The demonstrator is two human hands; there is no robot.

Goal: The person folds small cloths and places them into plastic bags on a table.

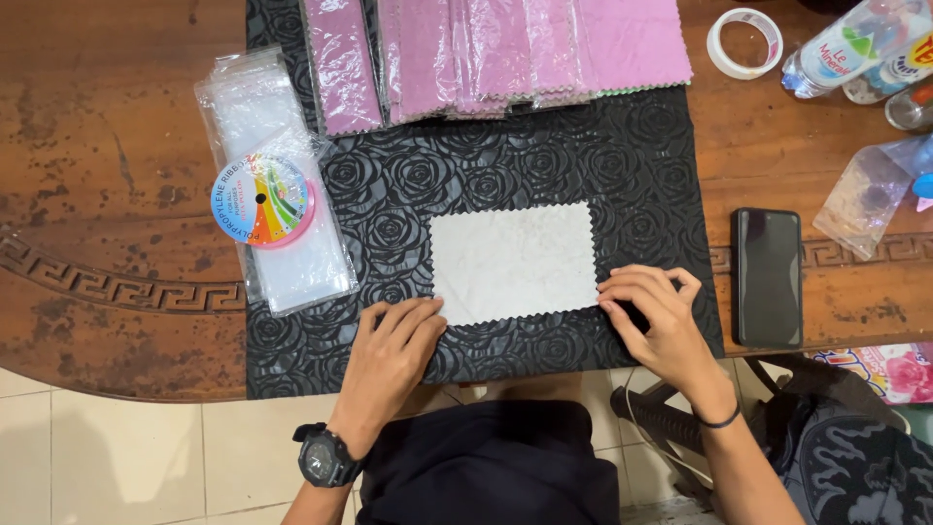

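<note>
Both hands are working the same little grey cloth (513,262) right now. Left hand (389,350) is lying pretty flat, fingers loosely spread and stretched forward, tips pressing at the cloth's lower left corner. Right hand (653,316) is curled narrower, fingertips pinching at the lower right corner, so it's gripping just the edge and not the whole piece. That cloth is a pale grey rectangle with zigzag-cut edges, lying flat and slightly tilted in the middle of a black rose-embossed mat (544,156) on the wooden table (107,194). Pink cloths in clear sleeves (486,49) are sitting fanned out along the mat's far edge, well apart from the hands. Black phone (767,276) is lying off to the right.
</note>
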